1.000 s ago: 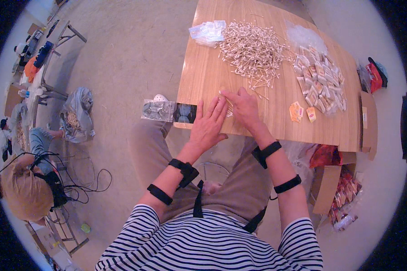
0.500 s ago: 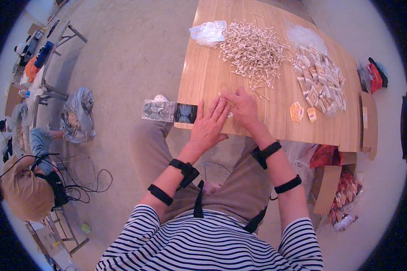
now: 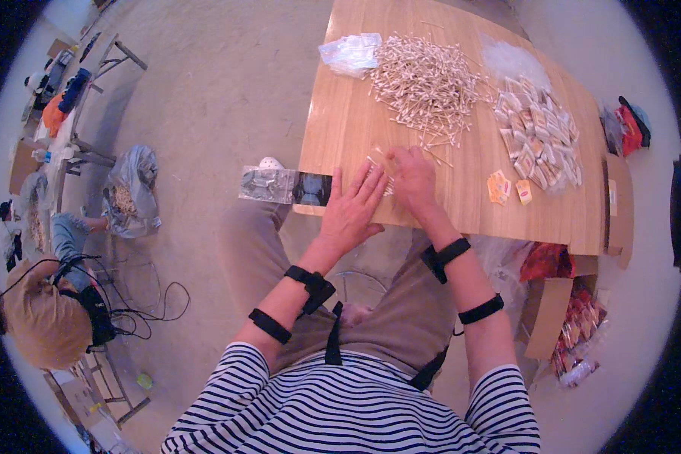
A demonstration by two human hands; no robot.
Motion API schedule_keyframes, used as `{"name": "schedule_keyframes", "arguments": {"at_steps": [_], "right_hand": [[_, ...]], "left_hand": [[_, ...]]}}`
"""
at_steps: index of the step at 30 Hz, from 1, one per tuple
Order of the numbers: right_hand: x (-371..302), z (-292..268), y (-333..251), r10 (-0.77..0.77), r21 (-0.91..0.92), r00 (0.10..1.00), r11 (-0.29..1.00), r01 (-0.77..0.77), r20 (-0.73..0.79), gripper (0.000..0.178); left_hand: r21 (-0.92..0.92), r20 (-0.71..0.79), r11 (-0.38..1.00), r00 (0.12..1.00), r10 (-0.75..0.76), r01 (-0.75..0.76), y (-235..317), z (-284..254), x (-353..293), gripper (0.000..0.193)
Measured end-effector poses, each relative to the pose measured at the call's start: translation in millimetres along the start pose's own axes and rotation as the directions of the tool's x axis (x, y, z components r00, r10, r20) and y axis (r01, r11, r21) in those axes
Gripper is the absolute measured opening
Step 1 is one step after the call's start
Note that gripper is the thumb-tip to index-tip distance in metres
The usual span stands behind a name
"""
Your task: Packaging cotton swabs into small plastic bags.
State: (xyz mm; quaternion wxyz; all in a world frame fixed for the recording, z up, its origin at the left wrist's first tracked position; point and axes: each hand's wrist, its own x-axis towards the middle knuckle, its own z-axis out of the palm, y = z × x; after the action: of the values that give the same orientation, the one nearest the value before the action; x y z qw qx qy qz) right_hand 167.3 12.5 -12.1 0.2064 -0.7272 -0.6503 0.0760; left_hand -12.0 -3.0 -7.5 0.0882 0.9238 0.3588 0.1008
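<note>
My left hand (image 3: 352, 204) rests palm down with its fingers stretched out, near the front left of the wooden table (image 3: 499, 216). Beside its fingertips lie a few cotton swabs (image 3: 388, 184), partly covered by my hands. My right hand (image 3: 415, 181) is just right of them, fingers bent and drawn together; what they pinch, if anything, is too small to make out. Farther back spreads a large loose pile of cotton swabs (image 3: 425, 87). Two small orange-and-yellow cards (image 3: 499, 187) are on the tabletop to the right of my right hand.
Small filled packets (image 3: 537, 136) are heaped at the right, below clear plastic bags (image 3: 513, 64). Another clear bag (image 3: 350, 54) lies far left. A black-and-clear packet (image 3: 287, 187) overhangs the left edge. Open cardboard boxes (image 3: 548, 318) stand below right. Another person (image 3: 49, 314) sits at the left.
My right hand has shifted slightly right, away from my left fingertips, and its fingers have curled in. My left hand stays almost where it was.
</note>
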Motion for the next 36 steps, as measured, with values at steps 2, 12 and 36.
{"name": "schedule_keyframes", "arguments": {"at_steps": [2, 12, 36], "right_hand": [[-2, -1, 1, -0.030, 0.014, 0.999, 0.999, 0.030, 0.012, 0.022], [-6, 1, 21, -0.038, 0.168, 0.989, 0.984, 0.061, -0.141, 0.014], [-12, -2, 21, 0.138, 0.087, 0.983, 0.988, -0.128, -0.121, 0.010]], "left_hand": [[0.006, 0.006, 1.000, 1.000, -0.005, 0.005, 1, -1, 0, 0.109], [-0.028, 0.019, 1.000, 1.000, 0.001, 0.000, 1, -6, 1, 0.109], [0.012, 0.008, 1.000, 1.000, -0.009, 0.009, 1, -1, 0, 0.109]]}}
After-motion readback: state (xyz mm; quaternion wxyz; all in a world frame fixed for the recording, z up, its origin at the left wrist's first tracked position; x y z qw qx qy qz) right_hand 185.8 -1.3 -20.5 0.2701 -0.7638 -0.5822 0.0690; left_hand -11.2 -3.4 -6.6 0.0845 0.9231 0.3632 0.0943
